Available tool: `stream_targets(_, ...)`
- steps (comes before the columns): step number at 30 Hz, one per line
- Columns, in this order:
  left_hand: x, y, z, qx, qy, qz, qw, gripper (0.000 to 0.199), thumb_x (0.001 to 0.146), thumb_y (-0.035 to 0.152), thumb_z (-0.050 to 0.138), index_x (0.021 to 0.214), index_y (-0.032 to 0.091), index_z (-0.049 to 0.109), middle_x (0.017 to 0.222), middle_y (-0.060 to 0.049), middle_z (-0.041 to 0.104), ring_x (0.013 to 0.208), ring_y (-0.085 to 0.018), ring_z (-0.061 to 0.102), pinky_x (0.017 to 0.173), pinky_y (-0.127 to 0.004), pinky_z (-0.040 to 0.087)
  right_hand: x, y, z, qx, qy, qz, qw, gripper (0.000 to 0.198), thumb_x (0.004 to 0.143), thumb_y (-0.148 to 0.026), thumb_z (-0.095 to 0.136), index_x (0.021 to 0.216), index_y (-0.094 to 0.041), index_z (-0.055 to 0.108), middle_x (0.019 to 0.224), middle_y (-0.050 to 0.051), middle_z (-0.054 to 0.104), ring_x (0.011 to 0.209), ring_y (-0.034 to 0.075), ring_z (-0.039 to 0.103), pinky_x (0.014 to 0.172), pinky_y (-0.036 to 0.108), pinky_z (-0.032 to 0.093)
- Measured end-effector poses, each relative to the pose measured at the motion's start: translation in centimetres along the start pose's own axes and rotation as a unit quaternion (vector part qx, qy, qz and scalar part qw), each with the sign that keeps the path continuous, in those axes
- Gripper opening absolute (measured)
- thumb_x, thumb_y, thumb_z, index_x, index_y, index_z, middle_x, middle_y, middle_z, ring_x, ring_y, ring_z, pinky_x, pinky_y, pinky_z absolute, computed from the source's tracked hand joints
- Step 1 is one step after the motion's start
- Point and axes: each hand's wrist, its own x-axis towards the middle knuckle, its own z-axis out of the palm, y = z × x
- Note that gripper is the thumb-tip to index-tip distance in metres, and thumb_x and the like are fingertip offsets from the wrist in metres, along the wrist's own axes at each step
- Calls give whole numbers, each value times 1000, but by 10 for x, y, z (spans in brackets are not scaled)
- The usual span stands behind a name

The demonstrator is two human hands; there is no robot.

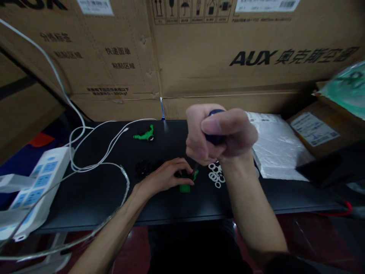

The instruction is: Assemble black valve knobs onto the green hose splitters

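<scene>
Along the black table [171, 209], from its left end, I see a white power strip [41, 177] and looped white cable [106, 155], then a green fitting [146, 135] lying near the back. Nearer me, just right of some black parts [142, 167], my left hand [171, 173] grasps a green piece [184, 188], fingers partly covering it. My right hand [222, 133] is clenched around a blue handle [213, 139], its shaft slanting down toward that piece, beside white rings [213, 177]; I cannot tell whether the tip touches.

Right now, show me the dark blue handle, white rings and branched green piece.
Dark blue handle [214, 139]: head view, lower visible part.
White rings [216, 177]: head view, cluster's middle.
Branched green piece [146, 135]: head view, central body.
</scene>
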Motion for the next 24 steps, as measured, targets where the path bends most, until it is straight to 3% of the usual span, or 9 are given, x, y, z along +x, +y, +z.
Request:
stream_targets(3,1,-2,2,-15,-1,3,1000,26,87,41,77,103,22,71,106,-3,70,96,-20,67,87,-32,52,8,16,16,-52,198,-95,974,30,93,-37,54,66,-24,52,48,-10,29,38,9,19,37,25,18)
stream_targets(6,2,-2,2,-19,5,0,1000,26,88,39,77,104,21,72,105,-4,70,93,-20,66,84,-31,52,16,28,41,-188,518,-192,812,33,98,-38,55,70,-24,46,60,-7,35,45,10,28,45,26,29)
stream_targets(8,2,1,0,-14,8,-2,1000,23,89,38,76,103,20,73,104,-4,71,93,-21,66,85,-32,52,20,31,54,-235,615,-200,726,35,99,-41,55,71,-24,45,64,-6,36,50,11,35,51,26,35)
stream_targets(9,2,2,0,-11,10,-3,1000,22,90,37,75,102,20,73,103,-4,71,93,-21,66,86,-32,52,20,31,57,-227,607,-197,736,35,100,-42,54,72,-24,45,64,-5,36,51,11,37,52,26,36)
stream_targets(11,2,5,-2,-5,9,2,1000,20,90,36,75,101,20,74,103,-4,71,95,-22,66,86,-32,51,16,26,54,-170,519,-188,816,34,100,-43,50,72,-23,50,61,-6,36,50,11,34,50,25,33)
stream_targets(15,2,5,-4,-10,-3,7,1000,25,88,39,77,105,21,73,105,-4,72,98,-22,66,88,-32,51,3,9,22,-67,175,-71,980,28,89,-42,50,80,-20,66,50,-5,46,41,11,36,40,25,32)
stream_targets(18,2,3,-3,-22,-6,1,1000,27,88,40,77,107,22,72,107,-3,71,98,-21,66,90,-33,51,3,6,-1,27,-50,-14,998,27,85,-41,47,72,-22,62,40,-7,40,29,9,31,33,22,31)
stream_targets(21,2,1,-1,-24,0,2,1000,27,87,39,78,105,21,72,103,-2,69,93,-19,66,85,-31,51,6,13,-7,26,53,-82,995,29,85,-43,47,63,-25,47,40,-12,20,30,5,11,30,19,19)
stream_targets(24,3,-2,1,-27,3,16,999,25,86,38,78,104,21,72,102,-3,68,92,-19,65,82,-29,51,-1,18,-8,-78,201,-82,973,32,90,-50,46,67,-27,42,47,-10,22,36,8,18,32,21,24)
